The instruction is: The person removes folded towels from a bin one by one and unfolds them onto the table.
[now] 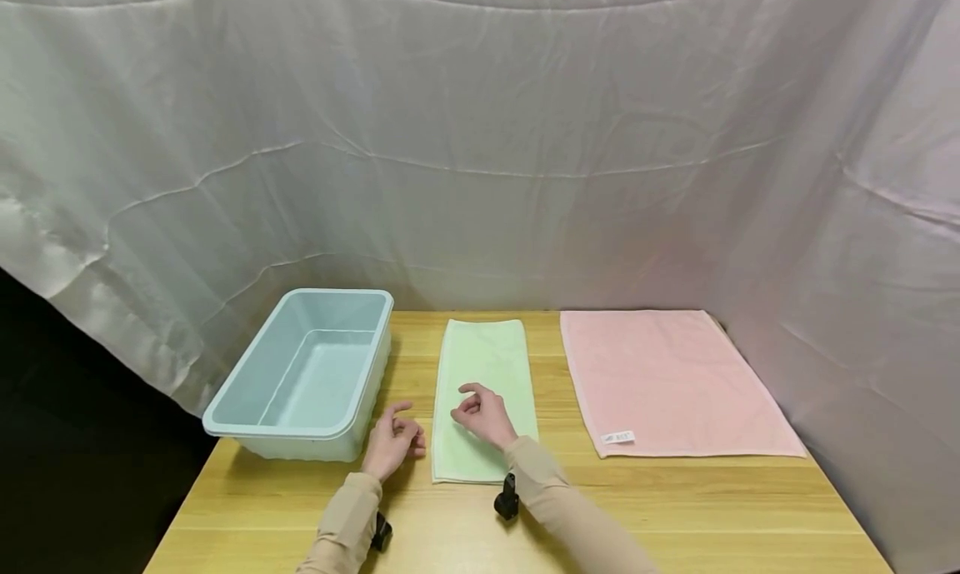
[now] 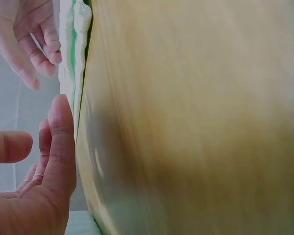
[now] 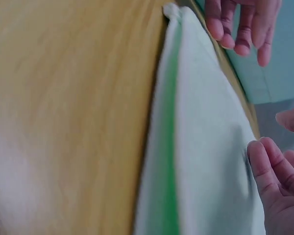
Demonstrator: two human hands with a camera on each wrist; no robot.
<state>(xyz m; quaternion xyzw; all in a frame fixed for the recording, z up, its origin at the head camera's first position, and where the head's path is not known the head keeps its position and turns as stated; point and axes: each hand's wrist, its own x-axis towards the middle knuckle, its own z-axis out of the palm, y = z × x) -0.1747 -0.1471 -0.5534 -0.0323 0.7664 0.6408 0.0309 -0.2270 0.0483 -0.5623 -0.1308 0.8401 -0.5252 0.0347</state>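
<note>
A light green towel (image 1: 487, 357), folded into a long strip, lies flat on the wooden table. Over its middle hovers my right hand (image 1: 486, 416), fingers loosely bent and holding nothing; the thumb stands apart from the fingertips in the right wrist view. My left hand (image 1: 392, 442) is just left of the towel, beside the bin, its fingers relaxed with nothing between them. From the right wrist camera, the layered edge of the green towel (image 3: 206, 127) shows, with the left hand (image 3: 245, 24) beyond it. The left wrist view catches only a strip of the towel's edge.
A pale blue plastic bin (image 1: 363, 391) stands at the left of the table (image 1: 675, 516), with no contents visible. To the right a pink towel (image 1: 667, 382) is spread flat, a white label at its near left corner. Grey curtains (image 1: 525, 141) hang behind and at the sides.
</note>
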